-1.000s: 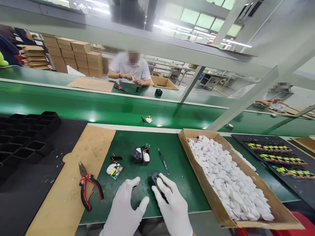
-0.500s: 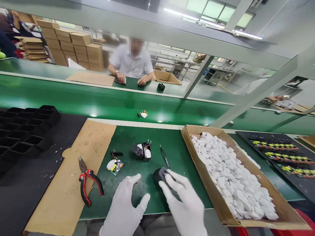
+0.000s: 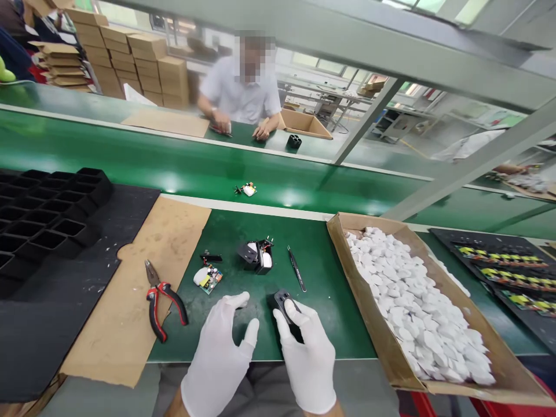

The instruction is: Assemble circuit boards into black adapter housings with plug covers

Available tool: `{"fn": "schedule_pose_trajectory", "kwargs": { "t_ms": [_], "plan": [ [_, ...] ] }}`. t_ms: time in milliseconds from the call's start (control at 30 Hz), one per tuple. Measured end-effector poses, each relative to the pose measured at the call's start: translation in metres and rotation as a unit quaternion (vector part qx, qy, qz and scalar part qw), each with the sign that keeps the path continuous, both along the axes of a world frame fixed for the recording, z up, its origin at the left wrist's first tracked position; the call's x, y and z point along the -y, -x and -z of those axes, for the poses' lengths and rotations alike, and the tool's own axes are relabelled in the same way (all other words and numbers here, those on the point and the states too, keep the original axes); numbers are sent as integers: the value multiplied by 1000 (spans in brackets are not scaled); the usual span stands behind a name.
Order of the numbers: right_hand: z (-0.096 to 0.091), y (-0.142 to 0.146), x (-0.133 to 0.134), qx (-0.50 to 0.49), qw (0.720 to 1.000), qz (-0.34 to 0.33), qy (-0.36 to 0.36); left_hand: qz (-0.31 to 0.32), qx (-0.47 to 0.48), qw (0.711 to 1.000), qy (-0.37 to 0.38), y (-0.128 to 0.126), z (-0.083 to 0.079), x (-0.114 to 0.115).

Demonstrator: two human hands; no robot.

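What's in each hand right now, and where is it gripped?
Right hand grips the small black part by its near end. Left hand holds nothing.

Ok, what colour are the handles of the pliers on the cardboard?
Red and black, clearest in the head view: the pliers lie on the cardboard sheet.

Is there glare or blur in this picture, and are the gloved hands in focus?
Head view: bright glare patches lie on the green conveyor belt. Head view: the left hand and the right hand, gripping a black part, look sharp. Head view: the wide lens stretches the cardboard box near the right edge.
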State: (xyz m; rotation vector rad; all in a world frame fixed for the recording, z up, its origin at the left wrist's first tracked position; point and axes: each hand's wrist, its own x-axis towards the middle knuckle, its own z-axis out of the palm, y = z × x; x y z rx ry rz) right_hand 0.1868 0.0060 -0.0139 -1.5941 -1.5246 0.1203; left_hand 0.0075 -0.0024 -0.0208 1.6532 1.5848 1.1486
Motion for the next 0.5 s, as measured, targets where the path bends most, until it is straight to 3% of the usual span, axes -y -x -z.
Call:
{"fn": "schedule_pose_trajectory", "kwargs": {
  "t_ms": [200, 333, 400, 500],
  "plan": [
    [-31, -1, 19, -184, 976, -9, 119, -7, 14, 1000, -3, 1, -3, 1],
    [-39, 14, 30, -385, 898, 1, 212, -13, 1, 1000, -4, 0, -3, 2],
    [-40, 21, 31, -412, 882, 9, 230, -9, 1, 1000, 2, 0, -3, 3],
    [-36, 23, 29, -408, 880, 21, 242, 13, 25, 999, 23, 2, -5, 3]
  ]
}}
